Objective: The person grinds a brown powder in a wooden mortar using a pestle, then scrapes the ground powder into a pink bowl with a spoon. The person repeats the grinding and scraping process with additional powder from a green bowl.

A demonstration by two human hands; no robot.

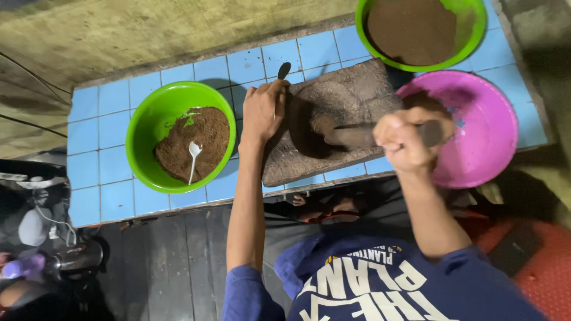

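Blurring pestle (pixel 357 135); spoon (pixel 283 71) mostly hidden.

Operator: one person, two bare hands, left hand (pixel 263 111) and right hand (pixel 403 139). No gloves, rings or wrist wear visible. Forearms uncovered. Garment: dark blue short-sleeved shirt (pixel 380 285); sleeves end above the elbows, well back from each grip. Chest carries white block lettering with small yellow print.
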